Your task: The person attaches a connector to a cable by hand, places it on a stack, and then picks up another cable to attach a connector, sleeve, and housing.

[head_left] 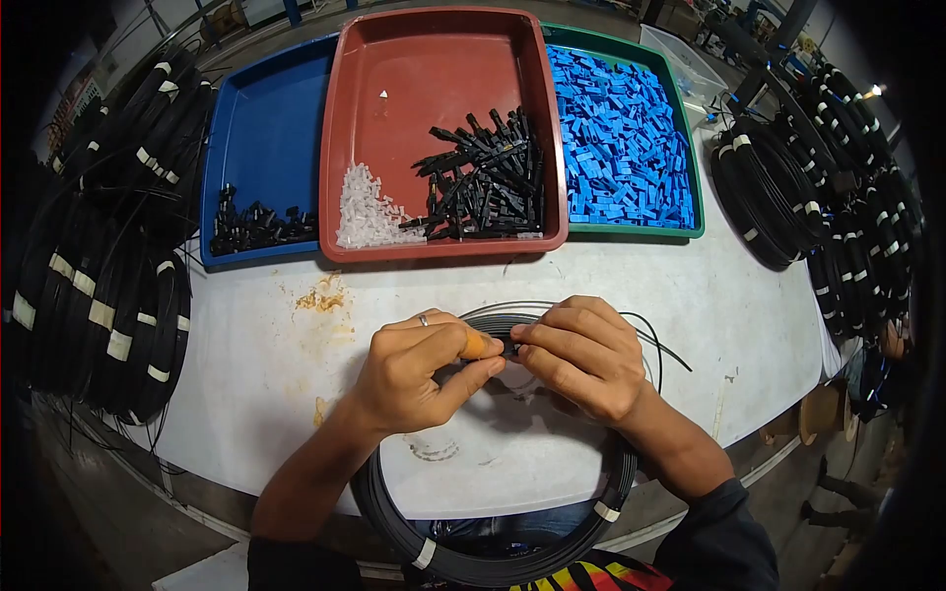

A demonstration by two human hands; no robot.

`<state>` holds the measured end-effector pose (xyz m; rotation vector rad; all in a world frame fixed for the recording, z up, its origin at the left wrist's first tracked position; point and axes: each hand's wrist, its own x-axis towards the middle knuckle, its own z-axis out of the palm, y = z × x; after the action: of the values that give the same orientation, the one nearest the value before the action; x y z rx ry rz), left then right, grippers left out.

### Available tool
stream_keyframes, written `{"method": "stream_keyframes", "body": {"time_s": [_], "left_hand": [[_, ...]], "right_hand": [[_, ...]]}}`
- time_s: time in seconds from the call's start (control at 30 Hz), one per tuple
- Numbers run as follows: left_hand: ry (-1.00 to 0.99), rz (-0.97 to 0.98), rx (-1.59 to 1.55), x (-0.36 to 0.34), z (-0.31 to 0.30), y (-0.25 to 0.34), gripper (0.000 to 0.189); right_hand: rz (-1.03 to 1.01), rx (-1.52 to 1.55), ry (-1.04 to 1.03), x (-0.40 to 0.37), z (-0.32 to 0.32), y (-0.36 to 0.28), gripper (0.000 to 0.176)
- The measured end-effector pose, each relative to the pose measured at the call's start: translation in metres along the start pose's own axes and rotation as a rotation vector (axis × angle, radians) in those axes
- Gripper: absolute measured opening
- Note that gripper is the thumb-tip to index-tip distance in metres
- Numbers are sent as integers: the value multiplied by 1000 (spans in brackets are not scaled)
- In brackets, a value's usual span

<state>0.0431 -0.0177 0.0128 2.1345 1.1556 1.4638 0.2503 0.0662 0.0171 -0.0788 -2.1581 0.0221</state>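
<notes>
My left hand (426, 372) and my right hand (588, 360) meet fingertip to fingertip above the far side of a coil of black cable (379, 507). Both are closed in a pinch around a small black piece (510, 348), mostly hidden by the fingers; I cannot tell what kind it is. Orange tape wraps one finger of the left hand, which also wears a ring. The coil, banded with white tape, reaches over the table's near edge towards my body. A loose cable end (672, 353) sticks out to the right of my right hand.
Across the back of the white table (266, 374) stand a blue tray (266, 128) with black parts, a red tray (394, 118) with white pieces and black connectors, and a green tray (698, 212) full of blue clips. Banded cable coils hang at left (94, 315) and right (769, 197).
</notes>
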Motion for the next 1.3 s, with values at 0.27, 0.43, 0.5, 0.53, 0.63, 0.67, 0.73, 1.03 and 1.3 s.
{"method": "stream_keyframes", "body": {"time_s": [0.27,0.43,0.5,0.53,0.63,0.67,0.73,1.03,1.3], "left_hand": [[27,111,4,-2,5,-4,13],[17,78,37,1,2,1,13],[22,24,-1,1,1,2,13],[22,23,-1,0,1,2,13],[22,32,-35,-1,2,-1,16],[20,85,-19,-1,3,-3,17],[16,139,-5,-1,3,-4,18],[-5,34,-13,-1,2,-2,17],[17,33,14,0,0,2,17]], "right_hand": [[138,206,-60,-4,-6,-6,19],[367,376,-92,-6,-1,-2,29],[254,302,-39,-3,3,1,29],[144,224,14,-3,3,1,29],[74,165,-5,1,-3,-3,28],[125,195,-43,2,-6,-4,28],[309,293,-94,-5,-5,-8,27],[175,192,-33,-2,-5,-5,26],[253,240,-12,1,0,-4,22]]}}
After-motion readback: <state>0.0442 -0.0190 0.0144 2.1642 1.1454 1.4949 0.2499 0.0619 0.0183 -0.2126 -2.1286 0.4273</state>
